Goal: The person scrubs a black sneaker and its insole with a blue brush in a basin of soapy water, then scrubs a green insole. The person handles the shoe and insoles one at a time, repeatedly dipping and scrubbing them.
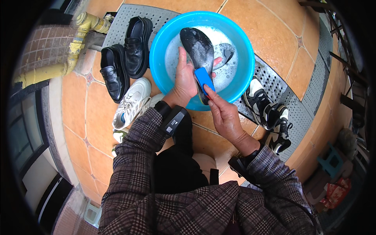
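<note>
My left hand (187, 77) holds a wet black shoe insole (200, 47) from beneath, thumb along its left edge and fingertips showing past its right edge. Patches of suds lie on the insole. In my right hand (224, 113) is a small brush with a blue back (203, 79), pressed against the lower half of the insole. Its bristle side is hidden. Both hands are over the near part of a blue plastic basin (155, 61) of foamy water (227, 80). Another dark piece (227, 54) lies partly under the suds at the basin's right.
Black leather loafers (114, 73) and white sneakers (133, 98) stand left of the basin. Black-and-white sneakers (260, 102) are at its right, on a perforated grey drain cover (289, 102). A yellow pipe (73, 55) runs along the left wall. A teal plastic stool (330, 160) is far right.
</note>
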The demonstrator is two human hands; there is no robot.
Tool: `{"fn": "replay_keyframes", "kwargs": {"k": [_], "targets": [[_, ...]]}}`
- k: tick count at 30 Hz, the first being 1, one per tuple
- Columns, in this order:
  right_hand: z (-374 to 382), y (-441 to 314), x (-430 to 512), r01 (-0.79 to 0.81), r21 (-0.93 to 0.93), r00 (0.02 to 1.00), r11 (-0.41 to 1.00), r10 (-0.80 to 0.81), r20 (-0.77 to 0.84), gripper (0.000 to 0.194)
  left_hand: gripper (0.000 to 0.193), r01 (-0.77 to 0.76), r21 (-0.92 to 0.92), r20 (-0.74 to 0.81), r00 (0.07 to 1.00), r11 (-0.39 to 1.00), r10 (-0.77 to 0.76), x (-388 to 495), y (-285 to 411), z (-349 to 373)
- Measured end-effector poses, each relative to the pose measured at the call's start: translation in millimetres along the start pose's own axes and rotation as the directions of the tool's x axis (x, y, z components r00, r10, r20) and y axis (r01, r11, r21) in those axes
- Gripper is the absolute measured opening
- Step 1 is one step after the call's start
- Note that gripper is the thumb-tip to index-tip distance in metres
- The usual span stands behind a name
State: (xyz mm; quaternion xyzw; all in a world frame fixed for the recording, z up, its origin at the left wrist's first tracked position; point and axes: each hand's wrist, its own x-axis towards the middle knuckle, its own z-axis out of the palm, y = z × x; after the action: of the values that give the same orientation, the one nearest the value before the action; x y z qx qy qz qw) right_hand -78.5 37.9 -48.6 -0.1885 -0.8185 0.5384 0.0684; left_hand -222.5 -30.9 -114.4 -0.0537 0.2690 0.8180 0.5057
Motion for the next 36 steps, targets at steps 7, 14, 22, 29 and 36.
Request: {"fn": "replay_keyframes", "kwargs": {"k": [7, 14, 22, 29, 36], "targets": [[-10.6, 30.2, 30.9, 0.007, -0.09, 0.968, 0.996, -0.029, -0.25, 0.039, 0.07, 0.103, 0.017, -0.026, 0.994, 0.995, -0.103, -13.8, -39.4, 6.1], [-13.1, 66.7, 22.4, -0.077, 0.19, 0.98, 0.979, 0.109, -0.164, 0.041, 0.079, 0.189, -0.147, 0.041, 0.982, 0.971, -0.184, -12.7, -18.9, -5.5], [11.1, 50.1, -15.9, -0.023, 0.087, 0.999, 0.996, 0.027, -0.047, 0.041, 0.083, 0.065, -0.14, 0.012, 0.998, 0.988, -0.064, -2.9, -11.3, -0.2], [2.2, 5.5, -8.0, 0.073, -0.069, 0.997, 0.995, -0.075, -0.025, 0.041, 0.079, 0.151, -0.195, 0.031, 0.989, 0.969, -0.148, -4.3, -6.6, 1.8], [4.2, 15.5, 15.8, 0.009, 0.012, 0.995, 1.0, -0.008, -0.104, 0.039, 0.072, 0.073, -0.157, 0.037, 0.997, 0.985, -0.068, -4.7, -14.8, 9.5]]}}
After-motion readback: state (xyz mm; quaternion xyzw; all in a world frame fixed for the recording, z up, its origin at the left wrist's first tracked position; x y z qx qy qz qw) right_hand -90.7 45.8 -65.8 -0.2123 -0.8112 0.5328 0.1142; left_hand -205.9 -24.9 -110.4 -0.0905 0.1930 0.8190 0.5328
